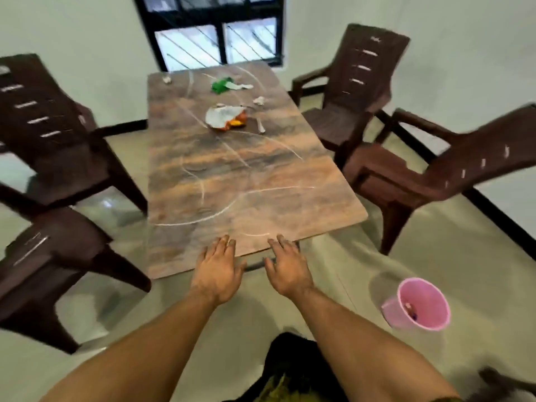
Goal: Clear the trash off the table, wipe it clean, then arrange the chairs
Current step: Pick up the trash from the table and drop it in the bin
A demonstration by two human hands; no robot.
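At the near edge of the desk point(232, 192), left hand point(217, 274) and right hand point(287, 271) were open, empty; the crumpled wrapper point(224, 118) looked light, soft, pinchable by any loose fold

Pale walls point(72, 30), barred window point(214, 33), glossy floor point(435, 245)

The person's left forearm point(162, 340) and right forearm point(359, 338) were bare, and a dark garment point(293, 361) with olive-yellow patches showed beneath them.
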